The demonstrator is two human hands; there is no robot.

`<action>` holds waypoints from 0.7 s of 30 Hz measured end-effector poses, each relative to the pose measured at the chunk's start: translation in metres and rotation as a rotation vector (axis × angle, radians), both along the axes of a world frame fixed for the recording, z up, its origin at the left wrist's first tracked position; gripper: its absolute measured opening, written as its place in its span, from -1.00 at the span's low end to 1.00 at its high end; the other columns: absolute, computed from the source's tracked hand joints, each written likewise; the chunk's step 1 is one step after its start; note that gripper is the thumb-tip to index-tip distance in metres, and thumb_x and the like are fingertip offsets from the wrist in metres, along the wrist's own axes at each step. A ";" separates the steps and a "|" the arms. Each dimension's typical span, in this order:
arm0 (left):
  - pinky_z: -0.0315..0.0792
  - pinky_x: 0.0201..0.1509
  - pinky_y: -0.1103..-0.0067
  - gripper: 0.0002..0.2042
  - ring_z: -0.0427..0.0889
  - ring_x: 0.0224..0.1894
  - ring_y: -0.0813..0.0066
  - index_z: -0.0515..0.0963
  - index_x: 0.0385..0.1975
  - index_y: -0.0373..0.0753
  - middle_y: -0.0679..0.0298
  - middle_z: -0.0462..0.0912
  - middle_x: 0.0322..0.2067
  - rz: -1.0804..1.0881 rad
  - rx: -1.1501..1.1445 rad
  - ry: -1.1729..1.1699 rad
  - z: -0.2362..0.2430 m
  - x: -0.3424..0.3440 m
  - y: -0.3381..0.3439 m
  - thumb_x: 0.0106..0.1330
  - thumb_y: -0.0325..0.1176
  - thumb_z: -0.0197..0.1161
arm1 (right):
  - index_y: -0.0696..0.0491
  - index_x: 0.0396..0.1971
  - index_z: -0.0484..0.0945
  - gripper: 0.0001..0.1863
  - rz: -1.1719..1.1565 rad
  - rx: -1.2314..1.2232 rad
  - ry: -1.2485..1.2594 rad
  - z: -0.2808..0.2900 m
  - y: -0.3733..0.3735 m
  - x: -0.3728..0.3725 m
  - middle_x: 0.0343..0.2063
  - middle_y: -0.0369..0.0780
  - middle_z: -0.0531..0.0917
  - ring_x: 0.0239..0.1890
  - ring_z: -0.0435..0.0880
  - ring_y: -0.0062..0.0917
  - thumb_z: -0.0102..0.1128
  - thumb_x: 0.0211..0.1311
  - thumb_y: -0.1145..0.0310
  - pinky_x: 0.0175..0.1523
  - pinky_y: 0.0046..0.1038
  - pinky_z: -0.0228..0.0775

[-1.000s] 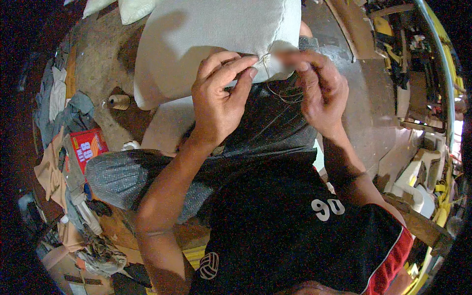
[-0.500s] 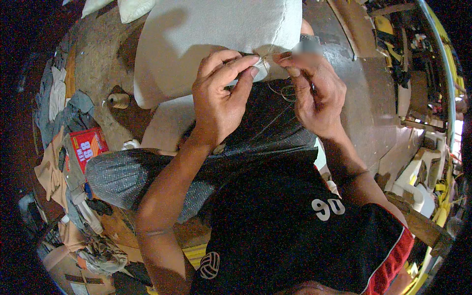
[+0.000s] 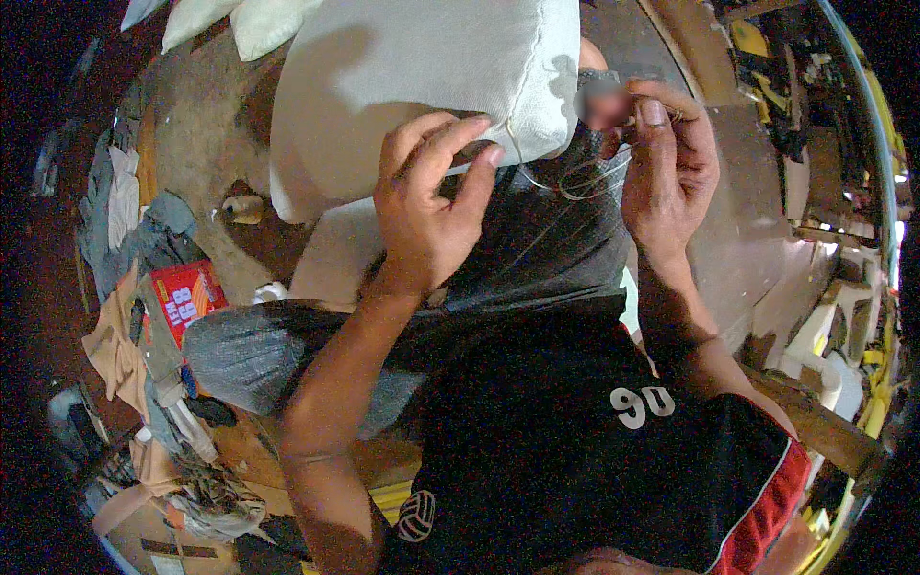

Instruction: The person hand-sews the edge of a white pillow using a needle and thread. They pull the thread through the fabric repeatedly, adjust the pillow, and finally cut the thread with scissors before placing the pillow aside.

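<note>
A pale grey-white cushion [image 3: 422,72] with a stitched seam lies in front of me, partly across my lap. From the corner of its near edge a light thread [image 3: 537,182] runs out and loops over my dark trousers. My left hand [image 3: 422,206] is beside that corner, thumb and fingers apart, with nothing visible between them. To the right, off the cushion, my right hand [image 3: 676,172] has its thumb pressed against its fingers, and the thread leads up to it. Whether a needle is in that pinch is too small to make out.
A spool of twine [image 3: 244,208] lies on the floor at the left, near a red packet [image 3: 187,292] and scattered cloth scraps [image 3: 120,355]. Other pale cushions [image 3: 273,29] rest at the far left. Wood and foam pieces [image 3: 829,331] are piled at the right.
My right hand has moved right, away from the cushion, drawing the thread out. My left fingers have parted from the cushion's corner, where they were pinching.
</note>
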State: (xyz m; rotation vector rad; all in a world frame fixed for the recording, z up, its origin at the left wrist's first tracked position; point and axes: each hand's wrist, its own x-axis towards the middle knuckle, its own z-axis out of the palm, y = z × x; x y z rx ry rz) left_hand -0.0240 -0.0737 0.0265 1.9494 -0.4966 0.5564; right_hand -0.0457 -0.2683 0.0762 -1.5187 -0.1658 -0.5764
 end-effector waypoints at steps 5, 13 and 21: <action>0.43 -0.05 0.35 -0.75 0.54 -0.19 0.18 0.67 -0.22 -0.22 0.24 0.58 -0.22 0.069 0.070 -0.109 0.013 0.000 -0.013 0.09 -0.40 0.50 | 0.15 -0.05 0.55 -0.78 -0.071 -0.043 0.047 -0.003 -0.003 -0.006 -0.27 -0.15 0.74 -0.33 0.65 -0.61 0.04 0.50 0.36 -0.30 -0.59 0.45; 0.48 -0.06 0.36 -0.88 0.62 -0.17 0.17 0.62 -0.27 -0.26 0.17 0.65 -0.26 0.008 0.036 -0.046 0.014 0.001 0.003 0.21 -0.53 0.34 | 0.16 -0.07 0.58 -0.80 -0.047 -0.115 -0.002 -0.002 -0.003 -0.011 -0.19 -0.15 0.72 -0.31 0.65 -0.61 0.01 0.49 0.44 -0.27 -0.59 0.47; 0.52 -0.14 0.40 -0.92 0.66 -0.26 0.19 0.59 -0.25 -0.30 0.11 0.67 -0.30 0.034 -0.048 0.093 0.018 0.001 0.005 0.31 -0.47 0.28 | 0.24 -0.08 0.55 -0.81 0.055 -0.480 -0.015 -0.005 -0.002 -0.025 -0.12 -0.02 0.69 -0.13 0.68 -0.43 -0.03 0.48 0.52 -0.01 -0.43 0.53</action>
